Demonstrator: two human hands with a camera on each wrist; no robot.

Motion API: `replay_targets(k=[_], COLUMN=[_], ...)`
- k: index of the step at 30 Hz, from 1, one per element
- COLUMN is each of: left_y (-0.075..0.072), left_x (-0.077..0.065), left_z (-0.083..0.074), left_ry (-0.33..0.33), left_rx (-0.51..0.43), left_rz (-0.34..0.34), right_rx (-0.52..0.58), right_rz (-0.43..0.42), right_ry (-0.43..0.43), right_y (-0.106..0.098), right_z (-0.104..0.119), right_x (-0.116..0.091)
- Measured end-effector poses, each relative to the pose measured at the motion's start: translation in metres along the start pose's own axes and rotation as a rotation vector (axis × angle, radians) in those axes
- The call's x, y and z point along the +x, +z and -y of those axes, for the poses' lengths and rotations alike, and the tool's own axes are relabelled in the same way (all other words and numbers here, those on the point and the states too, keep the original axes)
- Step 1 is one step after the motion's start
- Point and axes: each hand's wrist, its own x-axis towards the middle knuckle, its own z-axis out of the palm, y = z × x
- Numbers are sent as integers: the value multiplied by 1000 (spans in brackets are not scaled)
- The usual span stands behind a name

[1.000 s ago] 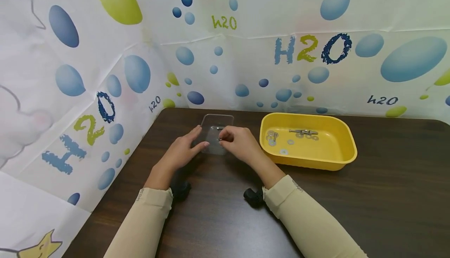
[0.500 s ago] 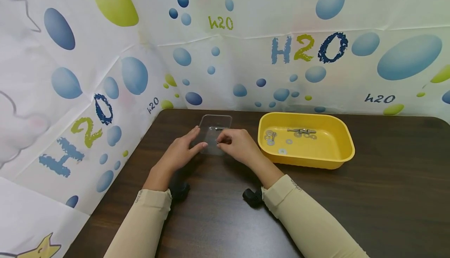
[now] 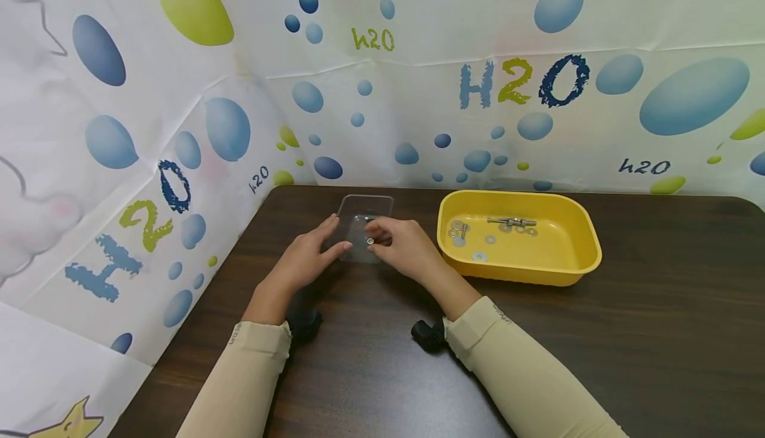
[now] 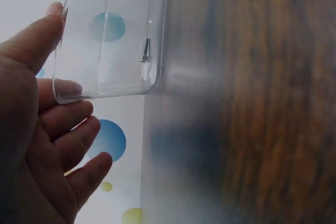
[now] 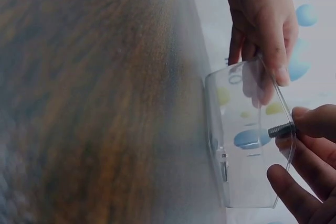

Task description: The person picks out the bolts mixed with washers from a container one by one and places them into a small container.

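A clear plastic box [image 3: 358, 252] stands on the table, its open top up. My left hand [image 3: 303, 257] is at its near left corner, thumb and index finger spread along the rim, the other fingers outside the wall [image 4: 68, 129]. Over the box my right hand [image 3: 400, 244] pinches a short bolt between thumb and fingertips. The bolt's threaded shank [image 5: 281, 130] juts out over the near rim in the right wrist view, and its round end [image 3: 370, 241] shows in the head view. Another small metal bolt [image 4: 146, 50] lies on the box's floor.
To the right of the box stands a yellow tub [image 3: 556, 272] with several washers [image 3: 479, 256] and bolts [image 3: 510, 221] in it. A patterned sheet [image 3: 406, 113] hangs behind the dark wooden table [image 3: 370, 371] and along its left side.
The bolt has turned in my right fingertips, so its round end now faces the head camera. My left hand stays at the box; the head view has shifted slightly.
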Motion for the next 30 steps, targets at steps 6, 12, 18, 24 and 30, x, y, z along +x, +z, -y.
replay_targets(k=[6,12,18,24,30], left_y=[0,-1,0,0,0], left_x=[0,-1,-2,-2,-2], left_z=[-2,-3,-4,-4,-4], left_ry=[-7,-9,-6,-3,-8], left_rx=[-1,0,-5,-11,-7], left_rz=[0,-3,-8,-13,-7], right_rx=[-2,2,3,3,0], right_rz=[7,10,13,20,26], right_ry=[9,5,8,12,17], right_y=[-1,-1,-2,-2,-3], right_z=[1,0,-1,-1,-1], right_x=[0,0,0,0,0])
